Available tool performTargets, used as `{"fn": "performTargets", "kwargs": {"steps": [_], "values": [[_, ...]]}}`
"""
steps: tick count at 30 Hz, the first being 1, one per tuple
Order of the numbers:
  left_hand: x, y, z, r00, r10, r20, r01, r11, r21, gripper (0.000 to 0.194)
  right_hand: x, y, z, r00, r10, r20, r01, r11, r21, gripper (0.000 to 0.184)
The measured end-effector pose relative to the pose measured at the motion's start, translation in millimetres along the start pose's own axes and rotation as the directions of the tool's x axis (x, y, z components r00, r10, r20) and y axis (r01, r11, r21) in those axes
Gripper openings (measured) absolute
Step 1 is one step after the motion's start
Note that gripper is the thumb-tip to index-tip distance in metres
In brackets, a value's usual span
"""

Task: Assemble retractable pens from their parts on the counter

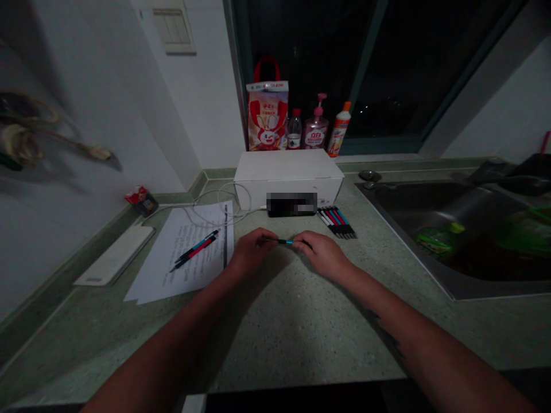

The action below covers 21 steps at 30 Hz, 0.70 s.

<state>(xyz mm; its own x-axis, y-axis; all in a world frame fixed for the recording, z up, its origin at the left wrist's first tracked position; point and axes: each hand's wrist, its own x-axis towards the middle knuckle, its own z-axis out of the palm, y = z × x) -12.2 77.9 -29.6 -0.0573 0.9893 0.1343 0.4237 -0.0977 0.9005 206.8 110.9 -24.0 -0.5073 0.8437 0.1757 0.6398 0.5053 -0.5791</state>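
Far left: a coiled cord (19, 143) hangs on the wall, with a wall switch plate (174, 28) higher up. A red packet (142, 201) sits in the worktop (301, 321) corner, and a white pad (114, 256) lies along the back edge.

Next, printed sheets (202, 221) with two pens (196, 249) lying on top, dark with red and blue bands. A white cable (219, 201) loops over the top of the sheets to a white box (286, 172). A blurred dark object (291, 204) sits against the box. Behind it, on the sill: red-handled bag (267, 117), water bottle (294, 131), pink pump bottle (315, 131), orange-capped bottle (339, 131).

Center: left hand (252, 250) and right hand (322, 255) both in narrow pinches on one dark pen with a blue band (284, 242), held level just above the worktop, one hand at each end. Can't tell if it's whole or in parts.

Right of the hands: a neat row of multicolored pens (336, 222), tips toward the person, none touched. Three pens are out of the row, at most.

Far right: steel sink (430, 212) with green bags (434, 241) inside.
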Motion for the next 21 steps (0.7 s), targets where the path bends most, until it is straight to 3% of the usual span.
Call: {"fn": "performTargets", "kwargs": {"steps": [11,21], "values": [[0.6,0.9,0.2,0.998,-0.062,-0.017,0.061,0.995,-0.078,0.018,-0.5,-0.8,-0.4,1.000,0.000,-0.004,0.000,1.000,0.008,0.019],[-0.2,1.3,1.4,0.997,-0.076,-0.013,0.075,0.996,-0.044,0.014,-1.1,-1.3,0.1,1.000,-0.008,0.000,0.008,1.000,-0.018,0.019]]}}
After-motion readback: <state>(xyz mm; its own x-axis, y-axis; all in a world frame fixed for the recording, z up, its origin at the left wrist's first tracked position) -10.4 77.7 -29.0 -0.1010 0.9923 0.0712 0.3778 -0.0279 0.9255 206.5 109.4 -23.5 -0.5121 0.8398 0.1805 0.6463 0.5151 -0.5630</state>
